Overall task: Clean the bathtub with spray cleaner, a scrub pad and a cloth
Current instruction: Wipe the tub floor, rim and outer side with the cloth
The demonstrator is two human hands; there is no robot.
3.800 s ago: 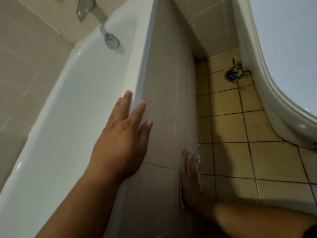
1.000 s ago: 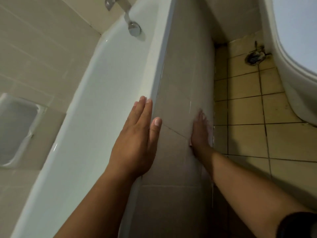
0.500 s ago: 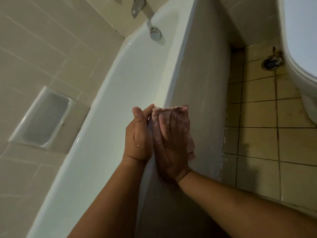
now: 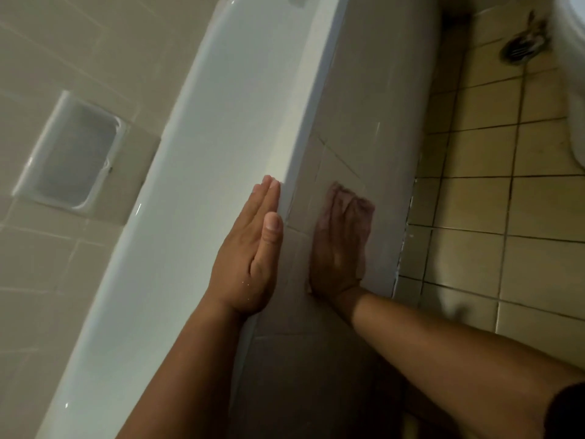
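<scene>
Both forearms are bare, as are the left hand and the right hand. The rounded edge of a black sleeve shows high on the right arm. A few small shiny droplets dot the left hand's back, and its thumbnail is cut short.
</scene>
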